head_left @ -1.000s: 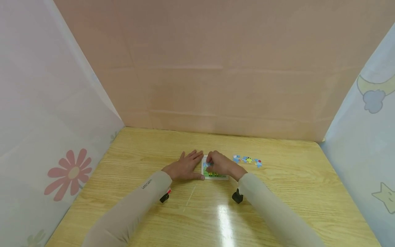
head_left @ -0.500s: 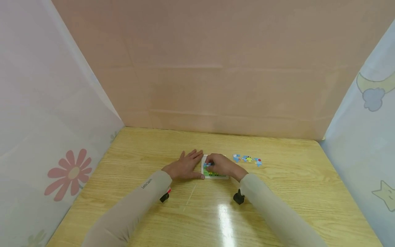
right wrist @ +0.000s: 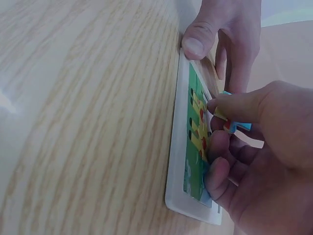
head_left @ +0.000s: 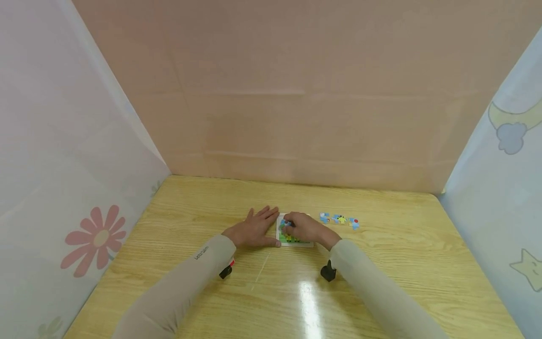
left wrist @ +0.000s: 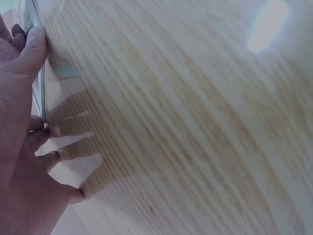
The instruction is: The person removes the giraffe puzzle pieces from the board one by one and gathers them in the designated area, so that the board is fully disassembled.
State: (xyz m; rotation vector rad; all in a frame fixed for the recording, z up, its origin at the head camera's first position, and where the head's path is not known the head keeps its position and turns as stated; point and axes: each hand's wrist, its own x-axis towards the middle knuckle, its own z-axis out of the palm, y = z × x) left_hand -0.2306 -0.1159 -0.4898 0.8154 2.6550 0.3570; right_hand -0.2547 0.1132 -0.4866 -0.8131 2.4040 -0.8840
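Observation:
In the head view, a small white-rimmed jigsaw board (head_left: 296,245) lies on the table between both hands. My left hand (head_left: 254,230) is spread flat at its left side, with the thumb (right wrist: 194,46) and fingertips against the rim. Over the board, my right hand (head_left: 306,227) pinches a puzzle piece (right wrist: 239,126), blue with yellow and red, between thumb and index finger. In the right wrist view this piece is tilted, just above the board. Green ground and yellow legs show on the board's picture (right wrist: 194,142); its far part is hidden by the right hand.
Loose puzzle pieces lie right of the board: a blue-and-white one (head_left: 324,217), a yellow-and-blue one (head_left: 340,219) and a blue one with a red spot (head_left: 354,223). A tan wall (head_left: 296,117) rises behind the wooden table (head_left: 402,263).
My right hand has come slightly nearer the front over the board, and its fingers have shifted around the piece. The left hand and the loose pieces stay in place.

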